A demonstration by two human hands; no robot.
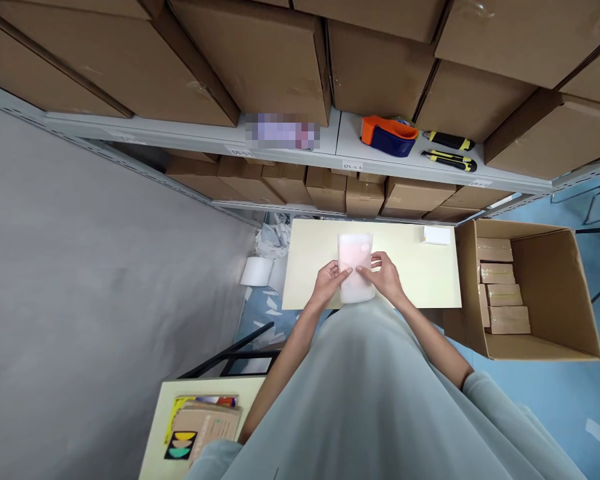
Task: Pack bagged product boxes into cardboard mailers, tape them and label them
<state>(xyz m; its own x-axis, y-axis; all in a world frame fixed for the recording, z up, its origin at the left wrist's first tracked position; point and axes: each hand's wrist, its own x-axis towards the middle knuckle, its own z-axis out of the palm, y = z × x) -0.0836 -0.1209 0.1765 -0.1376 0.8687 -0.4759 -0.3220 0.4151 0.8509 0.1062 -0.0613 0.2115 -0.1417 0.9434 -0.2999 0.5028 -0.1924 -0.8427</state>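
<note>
A flat, whitish packet with a pink tint (356, 283), apparently in a translucent wrapper, is held upright close to my body at the table's near edge. My left hand (329, 280) grips its left side, thumb pressed on the face and fingers behind. On the right side my right hand (384, 275) has its thumb on the face too, with the fingers curled at the edge. What the wrapper contains cannot be made out. Beneath both hands is a pale yellow table (307, 260). A small white box (435, 235) lies at its far right corner.
A large open carton (555, 293) with several small brown boxes stands right of the table. Ahead, a metal shelf (325, 143) bears cartons, box cutters (450, 160) and an orange-and-blue tape dispenser (390, 137). A white roll (257, 271) and paper scraps lie left, near a grey wall (105, 253).
</note>
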